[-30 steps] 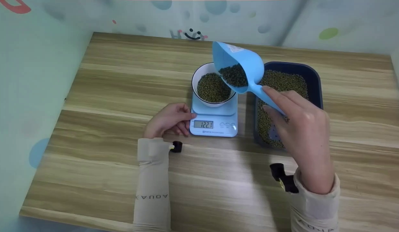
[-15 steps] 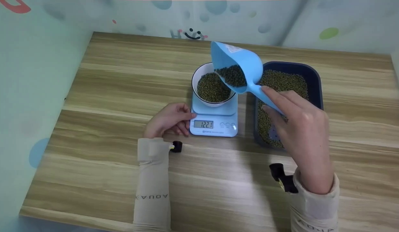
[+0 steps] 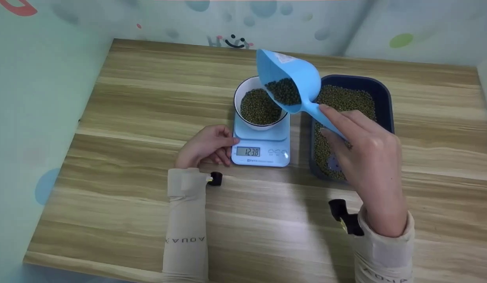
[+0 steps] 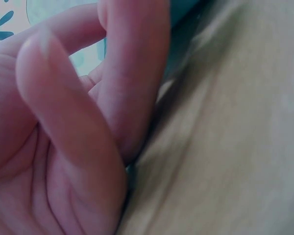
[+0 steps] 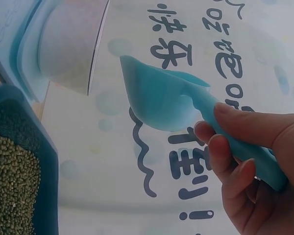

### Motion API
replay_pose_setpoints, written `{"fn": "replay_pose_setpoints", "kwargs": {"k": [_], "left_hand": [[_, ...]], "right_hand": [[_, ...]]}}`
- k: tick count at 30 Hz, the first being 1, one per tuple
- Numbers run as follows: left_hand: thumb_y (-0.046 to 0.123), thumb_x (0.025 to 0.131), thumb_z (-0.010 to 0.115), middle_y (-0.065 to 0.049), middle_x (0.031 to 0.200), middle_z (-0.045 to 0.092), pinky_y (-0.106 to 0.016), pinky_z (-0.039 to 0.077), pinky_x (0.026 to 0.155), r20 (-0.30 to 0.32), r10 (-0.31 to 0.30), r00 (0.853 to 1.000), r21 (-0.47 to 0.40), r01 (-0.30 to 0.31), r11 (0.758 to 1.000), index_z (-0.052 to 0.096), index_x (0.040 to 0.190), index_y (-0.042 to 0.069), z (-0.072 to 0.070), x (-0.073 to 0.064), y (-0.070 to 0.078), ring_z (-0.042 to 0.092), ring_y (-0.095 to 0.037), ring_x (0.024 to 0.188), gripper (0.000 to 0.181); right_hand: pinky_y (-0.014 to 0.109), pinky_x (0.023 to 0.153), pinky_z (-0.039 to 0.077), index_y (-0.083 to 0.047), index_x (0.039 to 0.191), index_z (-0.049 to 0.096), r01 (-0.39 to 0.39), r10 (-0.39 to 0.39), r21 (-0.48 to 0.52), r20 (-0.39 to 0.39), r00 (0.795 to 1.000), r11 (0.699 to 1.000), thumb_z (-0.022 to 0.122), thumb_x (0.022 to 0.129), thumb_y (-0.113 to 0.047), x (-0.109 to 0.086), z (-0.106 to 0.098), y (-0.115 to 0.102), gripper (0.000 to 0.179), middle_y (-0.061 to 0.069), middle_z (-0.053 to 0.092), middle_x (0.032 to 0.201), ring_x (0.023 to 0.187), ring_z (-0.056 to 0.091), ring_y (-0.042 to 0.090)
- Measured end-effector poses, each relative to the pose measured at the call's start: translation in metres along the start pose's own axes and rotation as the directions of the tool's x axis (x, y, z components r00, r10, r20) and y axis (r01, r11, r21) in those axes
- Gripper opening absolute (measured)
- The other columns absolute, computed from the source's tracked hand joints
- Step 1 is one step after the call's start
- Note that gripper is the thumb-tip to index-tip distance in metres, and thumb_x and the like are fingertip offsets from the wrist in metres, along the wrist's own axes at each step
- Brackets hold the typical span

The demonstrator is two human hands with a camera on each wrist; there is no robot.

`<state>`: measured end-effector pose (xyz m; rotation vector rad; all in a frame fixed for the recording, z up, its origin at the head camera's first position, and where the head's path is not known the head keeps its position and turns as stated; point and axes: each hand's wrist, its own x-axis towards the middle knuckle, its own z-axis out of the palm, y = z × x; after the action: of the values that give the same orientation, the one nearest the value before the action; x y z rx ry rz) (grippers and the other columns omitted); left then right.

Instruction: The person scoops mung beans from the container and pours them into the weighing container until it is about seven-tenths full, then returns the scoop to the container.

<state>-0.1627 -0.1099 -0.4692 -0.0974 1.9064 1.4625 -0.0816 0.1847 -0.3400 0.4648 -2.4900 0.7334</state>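
In the head view, a light blue kitchen scale (image 3: 261, 161) carries a white dark-rimmed bowl (image 3: 243, 88) partly filled with small green beans (image 3: 259, 110). My right hand (image 3: 371, 157) grips the handle of a blue scoop (image 3: 302, 74), which is tilted with its mouth over the bowl's right side. Dark-looking beans lie inside the scoop, near its lower lip. The right wrist view shows thumb and fingers wrapped round the scoop's handle (image 5: 235, 147). My left hand (image 3: 208, 145) holds the scale's left edge beside the display, thumb on top and other fingers curled, shown close up in the left wrist view.
A dark blue tub (image 3: 385, 102) of green beans stands right of the scale, partly under the right hand. The wood-grain table (image 3: 141, 129) meets a printed wall (image 3: 282, 23) at the back. Wrist cameras (image 3: 215, 179) sit on both sleeves.
The scoop has shifted very slightly left, and the beans at its lip have moved a little. The scale's displayed reading has risen slightly. My left hand has stayed in place.
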Motion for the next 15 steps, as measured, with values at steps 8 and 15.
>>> {"fn": "replay_pose_setpoints", "kwargs": {"k": [8, 15], "left_hand": [[0.028, 0.082, 0.065, -0.013, 0.066, 0.057, -0.025, 0.045, 0.039, -0.009, 0.003, 1.0, -0.005, -0.003, 1.0, 0.05, 0.092, 0.003, 0.0011, -0.0035, 0.0021, 0.063, -0.028, 0.055, 0.031], [0.028, 0.082, 0.065, -0.013, 0.066, 0.057, -0.025, 0.045, 0.038, -0.009, 0.005, 1.0, -0.009, -0.005, 1.0, 0.051, 0.092, 0.003, 0.0003, -0.0026, 0.0013, 0.063, -0.028, 0.055, 0.031]], "right_hand": [[0.028, 0.056, 0.043, -0.016, 0.111, 0.064, -0.005, 0.005, 0.012, -0.009, 1.0, 1.0, 0.07, 0.075, -0.004, 0.0013, 0.0008, -0.0011, 0.039, 0.003, 0.066, 0.088, 0.069, 0.057, 0.013], [0.029, 0.053, 0.042, -0.012, 0.109, 0.065, 0.002, -0.002, -0.009, -0.01, 1.0, 1.0, 0.071, 0.074, -0.002, 0.0036, -0.0013, -0.0084, 0.038, 0.005, 0.066, 0.087, 0.067, 0.057, 0.015]]}}
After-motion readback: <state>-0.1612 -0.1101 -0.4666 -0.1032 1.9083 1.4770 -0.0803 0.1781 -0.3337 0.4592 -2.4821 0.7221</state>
